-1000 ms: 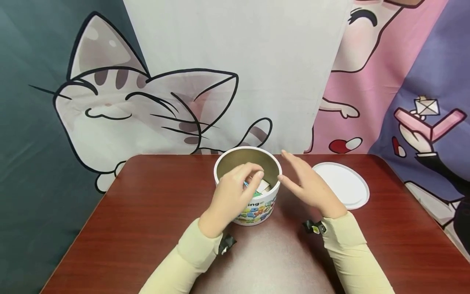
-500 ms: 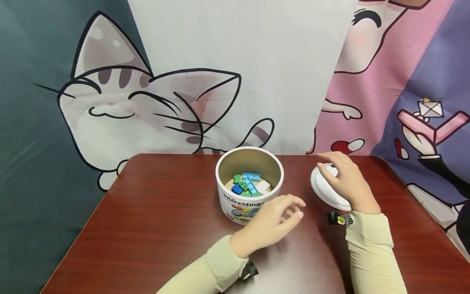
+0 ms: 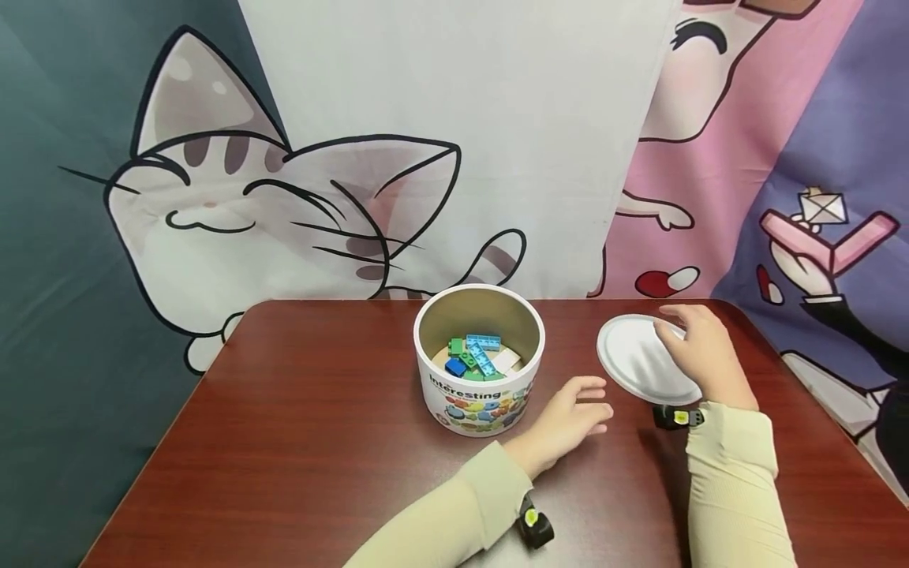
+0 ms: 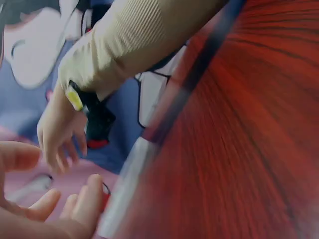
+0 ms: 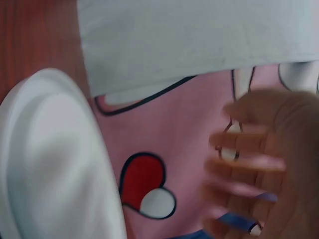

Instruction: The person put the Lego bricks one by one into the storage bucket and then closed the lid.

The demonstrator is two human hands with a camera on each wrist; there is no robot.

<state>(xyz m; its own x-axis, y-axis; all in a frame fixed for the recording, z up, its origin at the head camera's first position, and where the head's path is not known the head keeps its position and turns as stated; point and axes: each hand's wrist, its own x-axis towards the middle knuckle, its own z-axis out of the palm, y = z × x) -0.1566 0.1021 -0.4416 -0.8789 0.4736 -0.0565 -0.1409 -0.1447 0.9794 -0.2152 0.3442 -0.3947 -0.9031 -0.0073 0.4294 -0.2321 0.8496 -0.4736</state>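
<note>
A white round tub (image 3: 477,402) with "Interesting" printed on its side stands upright and uncovered on the table. Inside lie several building blocks (image 3: 483,359), blue, green and white. To the right is a flat white lid (image 3: 642,359). My right hand (image 3: 710,355) hovers over the lid's right side, fingers loosely bent and holding nothing; the right wrist view shows the lid (image 5: 65,164) apart from the fingers. Between tub and lid, my left hand (image 3: 568,418) is in the air with fingers spread and nothing in them. Both hands (image 4: 62,129) appear in the left wrist view.
The dark red wooden table (image 3: 284,442) ends at a back edge just behind the tub. A cloth backdrop (image 3: 540,118) with cartoon cats hangs behind it. Each wrist carries a small black camera (image 3: 533,525).
My left hand has left the tub's opening and moved right, toward the lid. From the tub's right rim, my right hand has shifted right, over the lid. The blocks are now uncovered to view.
</note>
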